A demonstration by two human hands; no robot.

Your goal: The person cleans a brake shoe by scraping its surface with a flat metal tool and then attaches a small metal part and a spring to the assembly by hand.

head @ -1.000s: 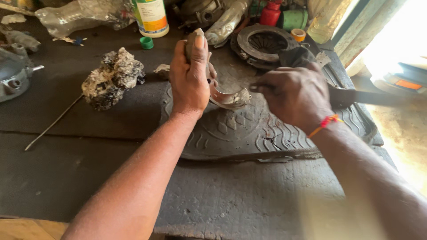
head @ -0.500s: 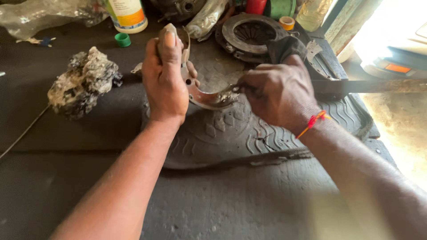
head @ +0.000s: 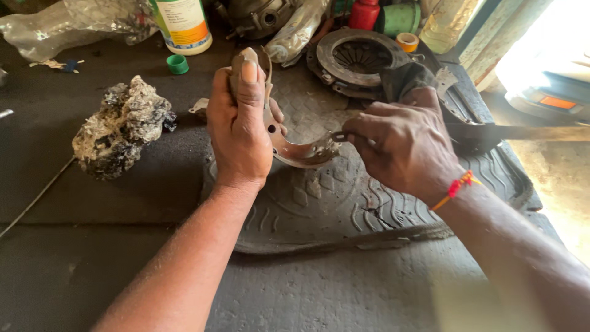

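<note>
Vs. half a sec ago: the view sits a bit closer and shifted, so the grey rock-like lump (head: 121, 126) at left and the bottle (head: 183, 24) at top left show more fully. Grip on the brake shoe (head: 289, 138) looks unchanged; hands have barely moved relative to each other.

Left hand (head: 241, 126), center of frame, is wrapped tight round the upper end of the brake shoe, thumb up along its outer face. Right hand (head: 402, 147), center right, fingers curled and pinched at the shoe's lower end; whether it also holds a small tool there, can't tell.

The shoe is a curved metal arc in the center of frame. Its long axis runs from upper left, by the left thumb, down and across to the right, ending at the right fingertips; the hollow side faces up and right. It's held above a worn piece of tyre tread (head: 344, 203) lying on the dark bench (head: 92, 246).

Upper right: round clutch plate (head: 359, 58). A green cap (head: 177, 64) lies near the bottle.
</note>
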